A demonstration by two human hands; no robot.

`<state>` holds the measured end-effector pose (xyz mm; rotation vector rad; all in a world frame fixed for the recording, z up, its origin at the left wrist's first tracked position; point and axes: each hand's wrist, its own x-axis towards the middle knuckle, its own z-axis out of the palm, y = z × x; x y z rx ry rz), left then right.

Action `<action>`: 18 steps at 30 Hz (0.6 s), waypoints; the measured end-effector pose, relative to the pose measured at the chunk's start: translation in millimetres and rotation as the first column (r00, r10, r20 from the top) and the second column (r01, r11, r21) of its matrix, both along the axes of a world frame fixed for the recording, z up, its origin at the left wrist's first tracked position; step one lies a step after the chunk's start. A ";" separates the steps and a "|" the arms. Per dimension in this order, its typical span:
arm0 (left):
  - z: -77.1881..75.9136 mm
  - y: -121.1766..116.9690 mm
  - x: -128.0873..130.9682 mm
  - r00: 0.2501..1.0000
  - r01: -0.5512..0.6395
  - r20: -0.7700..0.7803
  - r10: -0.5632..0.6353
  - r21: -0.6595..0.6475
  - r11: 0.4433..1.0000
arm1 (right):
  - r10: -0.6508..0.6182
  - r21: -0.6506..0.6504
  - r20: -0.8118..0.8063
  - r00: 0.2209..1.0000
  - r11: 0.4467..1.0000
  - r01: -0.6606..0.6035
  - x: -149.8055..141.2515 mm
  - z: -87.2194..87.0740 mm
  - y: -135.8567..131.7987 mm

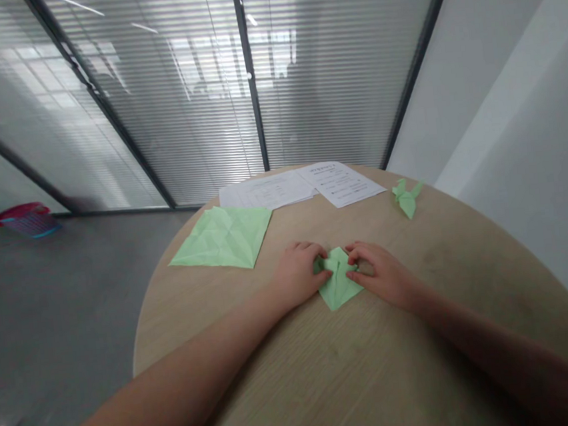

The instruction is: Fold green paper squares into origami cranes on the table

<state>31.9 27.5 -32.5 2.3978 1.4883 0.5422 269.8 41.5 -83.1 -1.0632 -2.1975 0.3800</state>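
Note:
A small piece of folded green paper [340, 291] lies on the round wooden table, one corner pointing toward me. My left hand [301, 271] grips its left edge, with the thumb on top and the fingers curled at the far side. At the right edge my right hand [377, 271] pinches the paper between thumb and fingers. Flaps and a slit-like crease show in the middle of the paper between both hands. The fingertips partly hide its side corners.
A creased green sheet [226, 237] lies at the left. Printed white sheets [344, 182] rest at the table's far edge, and a folded green paper figure [406, 198] stands to their right. On the floor at far left is a red and blue basket [27, 219]. Glass panels with blinds rise behind.

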 end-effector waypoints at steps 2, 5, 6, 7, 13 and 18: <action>-0.7 1.1 -1.1 0.999 -0.007 0.052 0.009 -0.039 0.999 | 0.038 -0.034 -0.040 0.998 0.999 -0.040 -0.6 5.3 -1.4; -2.3 1.5 -3.4 0.982 -0.021 0.184 0.037 -0.087 0.996 | 0.023 -0.106 -0.108 0.994 0.994 -0.035 -2.0 11.4 -5.5; -2.7 1.7 -4.1 0.969 -0.020 0.243 0.044 -0.104 0.994 | 0.010 -0.142 -0.126 0.992 0.989 -0.028 -2.7 12.6 -7.0; -2.8 2.0 -4.7 0.952 -0.013 0.300 0.052 -0.128 0.992 | -0.007 -0.177 -0.145 0.989 0.984 -0.019 -3.4 13.5 -8.4; -0.6 4.0 -3.6 0.827 0.129 0.552 0.107 -0.371 0.920 | -0.119 -0.465 -0.468 0.876 0.876 -0.130 -10.3 16.6 -13.3; -3.3 1.7 1.0 0.790 0.181 0.599 0.128 -0.428 0.886 | -0.227 -0.618 -0.513 0.828 0.766 -0.174 -13.3 21.3 -13.5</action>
